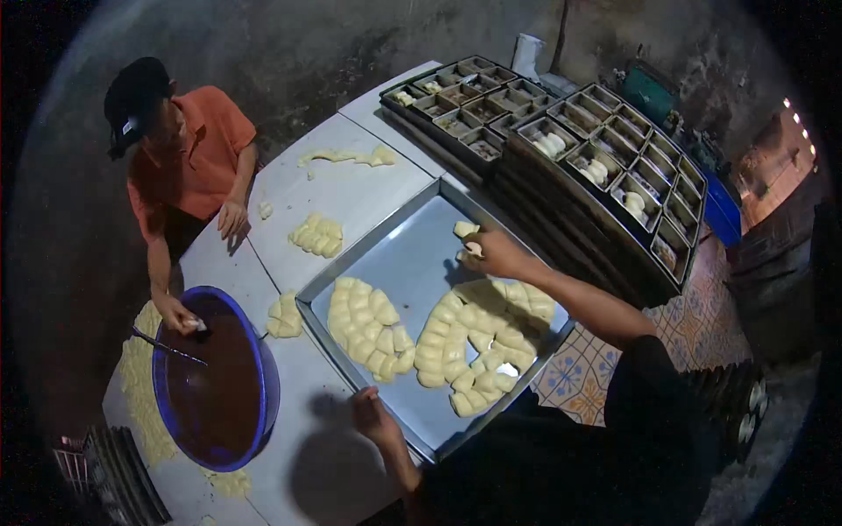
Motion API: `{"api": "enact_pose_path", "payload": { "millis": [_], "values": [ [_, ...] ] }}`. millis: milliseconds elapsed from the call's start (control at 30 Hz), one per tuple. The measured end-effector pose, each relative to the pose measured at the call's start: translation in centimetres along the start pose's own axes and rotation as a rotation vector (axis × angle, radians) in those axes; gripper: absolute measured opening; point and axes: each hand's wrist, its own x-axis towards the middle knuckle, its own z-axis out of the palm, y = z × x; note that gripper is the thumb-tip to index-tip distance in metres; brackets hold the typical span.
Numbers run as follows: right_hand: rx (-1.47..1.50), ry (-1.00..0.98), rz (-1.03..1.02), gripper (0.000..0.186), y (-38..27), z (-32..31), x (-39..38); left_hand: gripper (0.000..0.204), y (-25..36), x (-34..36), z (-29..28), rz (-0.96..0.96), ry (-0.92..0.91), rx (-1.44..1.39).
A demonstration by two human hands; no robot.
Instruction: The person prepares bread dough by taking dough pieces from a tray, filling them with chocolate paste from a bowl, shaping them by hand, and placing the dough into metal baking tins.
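Observation:
A large shallow metal tray [412, 254] lies in front of me on the white table. Inside it are two groups of pale dough rolls, a smaller left group [361, 320] and a larger right group [443, 337], with some cut pieces among them. My right hand [502, 256] reaches over the tray's far right part, its fingers closed on a piece of dough [474, 250]. Another dough piece [466, 229] shows just beyond those fingers. At the tray's near left rim, my left hand [377, 419] has its fingers curled against the edge.
Stacked black baking pans with compartments [605, 131] stand at the far right, some holding dough. A co-worker in an orange shirt [206, 149] stands at the left, one hand over a blue basin [272, 386] of brown liquid. Dough rolls [317, 235] and scraps [351, 158] lie on the table.

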Motion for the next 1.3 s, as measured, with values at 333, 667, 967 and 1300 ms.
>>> {"api": "enact_pose_path", "payload": {
  "millis": [333,667,967,1300],
  "values": [
    [0.617,-0.147,0.082,0.042,-8.0,4.6,-2.9,0.016,5.4,-1.3,-2.0,-0.143,-0.005,-0.169],
    [0.847,-0.109,-0.173,0.019,-19.2,2.8,-7.5,0.013,10.1,0.2,0.5,-0.564,-0.004,-0.806],
    [1.369,-0.520,-0.156,0.064,-22.4,6.4,-6.6,0.085,7.7,-0.2,-2.7,-0.832,-0.134,-2.049],
    [1.381,-0.663,-0.090,0.112,-24.0,10.7,-5.9,0.068,-11.3,20.0,-19.9,-0.590,-0.002,0.522]
  ]
}}
